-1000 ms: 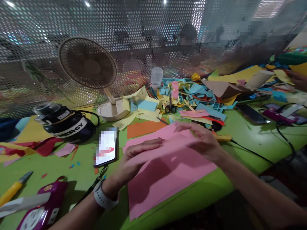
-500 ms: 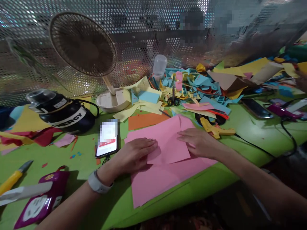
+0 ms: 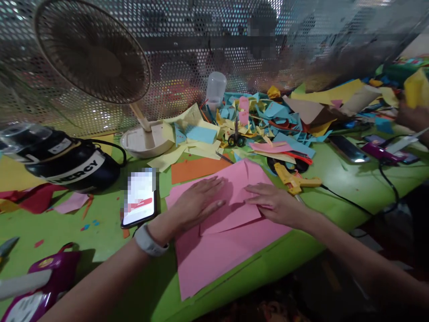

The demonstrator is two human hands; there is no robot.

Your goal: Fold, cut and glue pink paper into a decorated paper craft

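A large sheet of pink paper (image 3: 217,264) lies on the green table with a smaller pink layer (image 3: 233,218) over it; whether that is a fold or a separate piece I cannot tell. My left hand (image 3: 197,201) rests flat across this upper layer, fingers stretched and thumb apart. At its right side my right hand (image 3: 276,205) touches the paper with extended fingers, some of them partly hidden. Behind the pink paper is an orange paper strip (image 3: 197,169). A yellow glue gun (image 3: 295,178) lies just beyond my right hand.
A lit phone (image 3: 139,201) lies left of the paper. A fan (image 3: 100,62) and a black bottle (image 3: 77,167) stand further left. Scissors (image 3: 236,137) sit among paper scraps (image 3: 278,112) at the back. Another person's hand (image 3: 414,118) is beside yellow material at the far right.
My left hand has slid up and right over the upper pink layer, its thumb now apart. The view has shifted right. Another person's hand has appeared at the right edge.
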